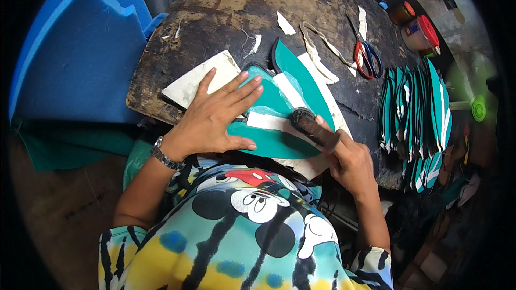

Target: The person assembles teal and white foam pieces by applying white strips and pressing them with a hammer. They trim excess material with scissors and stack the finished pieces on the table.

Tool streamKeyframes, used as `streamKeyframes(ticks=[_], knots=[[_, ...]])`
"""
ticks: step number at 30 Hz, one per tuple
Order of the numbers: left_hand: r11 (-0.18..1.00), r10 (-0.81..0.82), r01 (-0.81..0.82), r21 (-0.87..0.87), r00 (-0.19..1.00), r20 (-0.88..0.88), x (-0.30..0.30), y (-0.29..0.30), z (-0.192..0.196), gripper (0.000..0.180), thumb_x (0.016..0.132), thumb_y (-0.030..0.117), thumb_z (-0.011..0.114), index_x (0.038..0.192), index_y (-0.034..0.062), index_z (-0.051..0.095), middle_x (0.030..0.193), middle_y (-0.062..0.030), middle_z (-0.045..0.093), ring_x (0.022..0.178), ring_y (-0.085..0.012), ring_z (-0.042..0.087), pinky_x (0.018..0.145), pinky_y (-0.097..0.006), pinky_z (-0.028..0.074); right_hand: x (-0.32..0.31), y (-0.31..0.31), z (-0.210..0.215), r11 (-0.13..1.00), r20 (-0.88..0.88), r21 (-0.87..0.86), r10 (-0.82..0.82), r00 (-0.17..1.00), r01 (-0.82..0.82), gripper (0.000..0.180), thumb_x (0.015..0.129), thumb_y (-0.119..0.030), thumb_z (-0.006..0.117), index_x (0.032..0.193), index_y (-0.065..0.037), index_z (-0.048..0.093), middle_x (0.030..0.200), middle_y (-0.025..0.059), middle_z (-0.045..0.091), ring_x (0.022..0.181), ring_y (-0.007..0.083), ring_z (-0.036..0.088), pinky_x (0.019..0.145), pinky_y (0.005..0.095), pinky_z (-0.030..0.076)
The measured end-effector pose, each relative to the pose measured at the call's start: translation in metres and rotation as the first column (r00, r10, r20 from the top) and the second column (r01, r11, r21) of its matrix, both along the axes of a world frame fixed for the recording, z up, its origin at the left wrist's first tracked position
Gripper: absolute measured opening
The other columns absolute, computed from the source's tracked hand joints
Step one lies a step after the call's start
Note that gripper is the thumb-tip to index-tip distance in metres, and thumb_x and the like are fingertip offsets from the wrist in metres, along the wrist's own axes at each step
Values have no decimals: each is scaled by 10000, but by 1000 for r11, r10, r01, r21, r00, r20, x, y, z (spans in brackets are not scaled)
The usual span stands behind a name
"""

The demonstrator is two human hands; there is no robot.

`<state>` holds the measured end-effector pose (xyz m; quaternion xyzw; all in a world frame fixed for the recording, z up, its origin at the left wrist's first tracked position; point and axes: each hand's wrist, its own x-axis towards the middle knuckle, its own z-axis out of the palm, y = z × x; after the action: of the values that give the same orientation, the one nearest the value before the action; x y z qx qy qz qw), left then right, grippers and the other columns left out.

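My left hand (217, 115) lies flat, fingers spread, on a teal cut piece with white strips (274, 142) at the near edge of a dark round worktable (231, 5). My right hand (349, 158) grips a dark wooden-handled tool (314, 129) whose round head presses on a white strip of that piece. A second curved teal piece (298, 70) lies just behind it. Under my left fingers, partly hidden, rests a white slab (193, 80).
A stack of similar teal-and-white pieces (416, 113) stands at the table's right. Red-and-blue scissors (365, 56), white scraps (320, 56) and two jars (419, 27) lie at the back right. Blue foam blocks (75, 48) stand to the left.
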<state>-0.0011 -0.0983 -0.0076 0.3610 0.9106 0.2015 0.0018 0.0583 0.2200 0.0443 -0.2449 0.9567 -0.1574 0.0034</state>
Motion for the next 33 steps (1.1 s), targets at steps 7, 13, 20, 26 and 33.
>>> streamKeyframes(ticks=[7, 13, 20, 26, 33], knots=[[995, 35, -35, 88, 999, 5, 1, 0, -4, 1226, 726, 752, 695, 1621, 92, 176, 1610, -127, 384, 1505, -249, 336, 1223, -599, 84, -10, -24, -1, 995, 7, -66, 75, 997, -74, 792, 768, -120, 782, 1490, -292, 504, 813, 80, 560, 609, 307, 630, 521, 440, 516], [987, 45, -41, 154, 999, -20, 1, 1, -9, 1311, 709, 783, 686, 1628, 73, 78, 1613, -101, 386, 1468, -272, 401, 1218, -600, 112, -19, -51, -2, 971, 93, -237, 42, 995, -19, 606, 874, -114, 728, 1439, -229, 542, 842, 109, 583, 659, 353, 640, 591, 453, 530], [990, 40, -36, 136, 999, -31, 0, 2, -4, 1427, 664, 738, 763, 1623, 73, -59, 1591, -72, 430, 1460, -296, 409, 1222, -590, 90, -21, -47, 14, 987, 261, -159, 4, 965, 39, 495, 826, -22, 748, 1302, -57, 613, 1260, 168, 672, 984, 390, 712, 812, 400, 583], [995, 39, -40, 89, 999, 6, 2, 4, -2, 1468, 628, 728, 789, 1624, 69, -65, 1582, -60, 449, 1470, -288, 396, 1226, -581, 61, -15, -33, 14, 957, 57, -291, 35, 998, -17, 545, 885, -154, 728, 1403, -219, 570, 893, 94, 643, 726, 353, 682, 627, 462, 552], [999, 27, -27, 26, 1000, 2, 1, 5, 3, 1454, 620, 699, 805, 1629, 78, -38, 1595, -67, 431, 1485, -284, 376, 1229, -579, 39, 3, -1, 13, 954, -27, -300, -6, 1000, -3, 506, 868, -106, 729, 1349, -174, 587, 1055, 111, 694, 826, 373, 702, 664, 456, 571]])
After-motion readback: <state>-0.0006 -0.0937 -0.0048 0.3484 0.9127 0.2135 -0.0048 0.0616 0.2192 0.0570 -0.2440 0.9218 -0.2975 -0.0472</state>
